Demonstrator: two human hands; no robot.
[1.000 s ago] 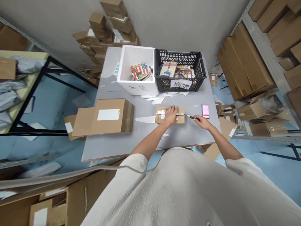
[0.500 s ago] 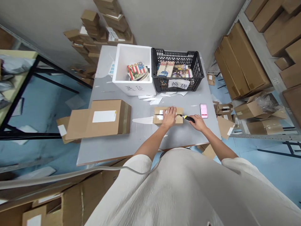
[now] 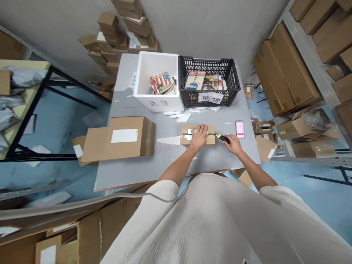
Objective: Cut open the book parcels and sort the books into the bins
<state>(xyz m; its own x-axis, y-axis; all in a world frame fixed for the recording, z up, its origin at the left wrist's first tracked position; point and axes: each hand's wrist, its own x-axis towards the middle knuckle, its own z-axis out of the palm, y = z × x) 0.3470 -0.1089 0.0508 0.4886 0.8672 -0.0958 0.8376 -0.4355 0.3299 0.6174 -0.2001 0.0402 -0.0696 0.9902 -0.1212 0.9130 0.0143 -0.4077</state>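
A small cardboard box (image 3: 211, 139) with a white label lies on the grey table, a dark slit line running along the middle of its top. My left hand (image 3: 199, 137) rests on the box with its fingers laid over the top, covering its middle. In my right hand (image 3: 233, 144) is a black and yellow utility knife (image 3: 223, 138), its front end pointing left at the right end of the box. Right of the knife lies a phone (image 3: 239, 129) with a pink screen.
Behind stand a white foam box (image 3: 158, 101) and a black plastic crate (image 3: 189, 98), both holding books. A larger cardboard carton (image 3: 125, 146) sits on the table (image 3: 121, 176) at left. Shelving with cartons (image 3: 288, 69) is at right; paper scraps (image 3: 183, 118) lie near the crate.
The knife has moved slightly right relative to the small box, its front now at the box's right end. My left hand stays on the box. The whole view has shifted slightly.
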